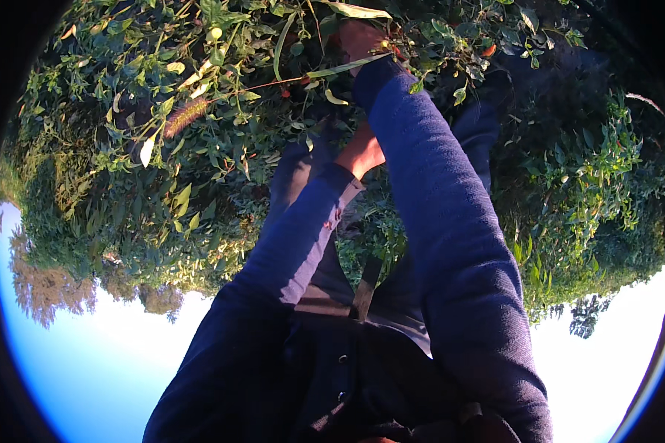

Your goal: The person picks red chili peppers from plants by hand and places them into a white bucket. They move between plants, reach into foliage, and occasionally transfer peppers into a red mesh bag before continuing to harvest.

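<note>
My right hand [361,41] reaches into leafy pepper plants at the top centre, its fingers hidden among leaves and shadow. Just below it, my left hand [368,149] shows mostly as a sunlit wrist and hand back, with the fingers hidden behind my right sleeve. Whether either hand holds anything cannot be seen. A long grass blade [346,67] crosses by my right wrist. A pale curved pepper [335,98] hangs to the left of my right cuff, and a red pepper [489,51] hangs to the right. A round yellow-green fruit [216,34] sits among leaves at the upper left.
Dense green plants [144,205] surround me on both sides. A bristly grass seed head [185,117] leans across the foliage on the left. My legs, in dark trousers [291,183], stand among the plants. A leafy row [593,194] borders the right side.
</note>
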